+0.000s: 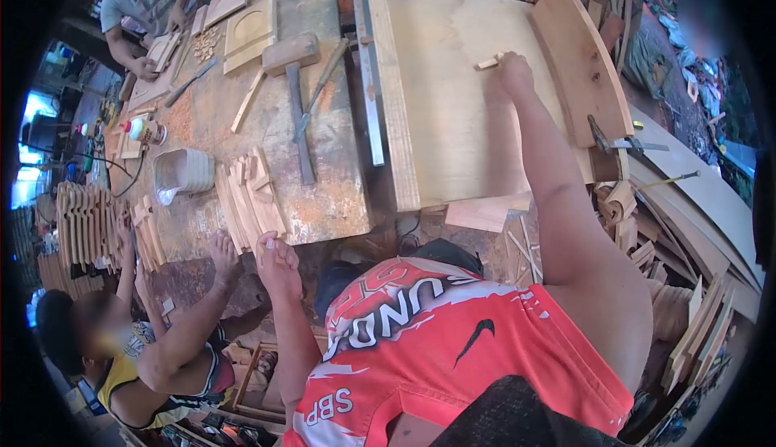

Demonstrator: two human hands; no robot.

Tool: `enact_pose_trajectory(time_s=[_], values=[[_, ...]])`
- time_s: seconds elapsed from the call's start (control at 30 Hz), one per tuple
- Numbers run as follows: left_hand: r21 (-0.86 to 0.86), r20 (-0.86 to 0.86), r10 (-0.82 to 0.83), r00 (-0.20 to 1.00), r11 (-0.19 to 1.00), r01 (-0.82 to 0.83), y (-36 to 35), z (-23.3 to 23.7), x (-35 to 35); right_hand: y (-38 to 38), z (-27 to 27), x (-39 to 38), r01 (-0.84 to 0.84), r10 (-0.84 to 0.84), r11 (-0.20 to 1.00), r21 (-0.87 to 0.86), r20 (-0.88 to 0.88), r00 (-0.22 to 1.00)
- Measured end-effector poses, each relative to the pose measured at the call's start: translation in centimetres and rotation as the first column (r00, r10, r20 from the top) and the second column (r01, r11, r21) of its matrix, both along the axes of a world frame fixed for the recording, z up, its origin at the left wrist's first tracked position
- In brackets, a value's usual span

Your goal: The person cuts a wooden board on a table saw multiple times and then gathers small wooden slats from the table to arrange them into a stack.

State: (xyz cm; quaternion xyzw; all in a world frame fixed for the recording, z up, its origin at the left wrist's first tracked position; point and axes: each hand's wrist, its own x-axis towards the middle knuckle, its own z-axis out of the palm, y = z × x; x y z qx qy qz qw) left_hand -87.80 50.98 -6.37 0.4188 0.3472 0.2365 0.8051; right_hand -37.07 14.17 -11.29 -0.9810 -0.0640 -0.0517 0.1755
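Observation:
My right hand [514,71] reaches out over a broad plywood panel [453,115]. Its fingers are closed on a small pale wooden piece [487,64], low against the panel's surface. Near the front edge of the workbench, my left hand [278,261] is held with curled fingers; what they hold, if anything, I cannot make out. Just beyond it lies a stack of narrow wooden pieces [249,196]. A co-worker's hand [225,253] is close to my left hand, beside the same stack.
On the worn workbench [323,204] lie a wooden mallet [293,55], a square plastic tub [184,174] and a glue bottle [145,131]. A clamp [626,145] grips the curved board [578,59]. Another person [149,2] works at the far left end.

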Motion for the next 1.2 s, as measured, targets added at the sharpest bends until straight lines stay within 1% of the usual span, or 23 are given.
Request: enact_pose_trajectory(time_s=[0.07, 0.17, 0.2, 0.23, 0.3, 0.43, 0.47, 0.5, 0.57, 0.63, 0.7, 0.73, 0.77, 0.83, 0.87, 0.9, 0.93, 0.97, 1.07, 1.1, 1.13, 1.17, 1.2], values=[[-0.009, 0.007, 0.006, 1.0, 1.0, -0.006, 0.7, -0.3, -0.3, 0.1, -0.9, 0.5, 0.052, -0.053, 0.996, -0.069, -0.007, 0.999], [-0.087, -0.126, 0.093, 0.988, 0.991, -0.105, 2.0, 0.0, 0.1, -6.6, -9.1, 5.1, -0.335, 0.427, 0.903, -0.267, 0.498, 0.755], [-0.132, -0.103, 0.073, 0.992, 0.988, -0.086, 2.6, -0.3, 0.3, -2.9, -2.6, 0.9, -0.149, 0.247, 0.876, -0.46, 0.162, 0.955], [-0.11, -0.06, 0.02, 0.998, 0.994, -0.026, 3.3, -0.5, 0.3, -6.9, -8.6, 5.5, -0.155, 0.219, 0.94, -0.304, 0.189, 0.957], [0.01, -0.006, -0.155, 0.988, 0.988, 0.155, 5.5, -2.2, 0.5, -1.2, 3.4, -3.4, -0.209, 0.174, 0.952, 0.223, 0.164, 0.971], [-0.034, 0.263, -0.384, 0.885, 0.913, 0.406, 6.7, -1.9, 3.2, 17.3, 15.8, -24.1, -0.359, 0.425, 0.742, 0.566, 0.018, 0.905], [-0.035, 0.266, -0.4, 0.877, 0.905, 0.424, 6.6, -1.2, 3.8, 21.1, 14.0, -27.9, -0.217, 0.582, 0.535, 0.817, -0.17, 0.795], [-0.133, 0.377, -0.329, 0.866, 0.906, 0.402, 6.3, -0.4, 4.2, 24.9, 13.1, -31.4, -0.45, 0.648, 0.613, 0.65, -0.088, 0.756], [-0.244, 0.488, -0.283, 0.826, 0.864, 0.44, 6.7, -1.0, 4.2, 31.4, 7.4, -35.4, -0.743, 0.79, 0.462, 0.485, 0.155, 0.593], [-0.342, 0.378, -0.166, 0.911, 0.889, 0.304, 8.2, -3.2, 4.6, 35.7, 3.1, -36.1, -0.905, 0.911, 0.386, 0.176, 0.079, 0.404], [-0.399, 0.112, -0.251, 0.961, 0.875, 0.275, 11.3, -6.3, 2.9, 35.6, 7.9, -37.1, -0.902, 0.913, 0.4, 0.166, 0.012, 0.407], [-0.27, 0.291, -0.318, 0.902, 0.878, 0.396, 13.2, -6.9, 1.8, 34.8, 7.6, -35.5, -0.874, 0.882, 0.467, 0.133, 0.007, 0.472], [-0.331, 0.16, -0.208, 0.965, 0.91, 0.251, 14.2, -6.0, 1.5, 33.7, 6.8, -33.4, -0.826, 0.828, 0.518, 0.219, 0.112, 0.549], [0.247, -0.248, -0.074, 0.966, 0.959, 0.137, 17.1, -6.5, 1.3, 29.7, 8.8, -27.7, -0.688, 0.654, 0.6, 0.409, 0.246, 0.716], [0.247, -0.238, -0.087, 0.967, 0.958, 0.147, 18.3, -5.6, 1.7, 26.4, 11.1, -24.1, -0.524, 0.523, 0.664, 0.533, 0.17, 0.835], [0.502, -0.472, -0.117, 0.874, 0.779, 0.375, 19.2, -3.9, 1.8, 22.8, 10.3, -19.6, -0.343, 0.273, 0.79, 0.509, 0.21, 0.939], [0.626, -0.677, -0.037, 0.735, 0.497, 0.601, 19.7, -2.8, 1.8, 17.7, 9.4, -14.8, -0.302, 0.155, 0.883, 0.358, 0.385, 0.91], [0.631, -0.676, -0.021, 0.736, 0.5, 0.593, 19.8, -2.8, 2.0, 12.6, 7.3, -10.0, -0.286, 0.123, 0.931, 0.226, 0.544, 0.83], [0.62, -0.784, 0.15, 0.602, 0.194, 0.76, 19.3, -4.4, 4.0, -0.4, 3.4, -1.7, -0.048, 0.104, 0.985, -0.163, 0.352, 0.93], [0.626, -0.774, 0.227, 0.591, 0.135, 0.768, 19.1, -5.0, 4.2, -2.8, 2.3, 0.2, -0.091, 0.179, 0.942, -0.324, 0.251, 0.951], [0.597, -0.795, 0.253, 0.551, 0.171, 0.784, 18.0, -3.8, 4.6, -2.8, 2.4, 1.1, 0.044, -0.012, 0.96, -0.278, 0.115, 0.993], [0.543, -0.836, 0.234, 0.497, 0.22, 0.81, 18.0, -3.8, 4.9, -6.1, -1.6, 4.7, -0.192, 0.321, 0.833, -0.52, 0.169, 0.932], [0.552, -0.824, 0.283, 0.491, 0.205, 0.808, 17.8, -4.0, 4.8, -7.6, -4.6, 8.0, -0.214, 0.242, 0.886, -0.412, 0.018, 0.97]])
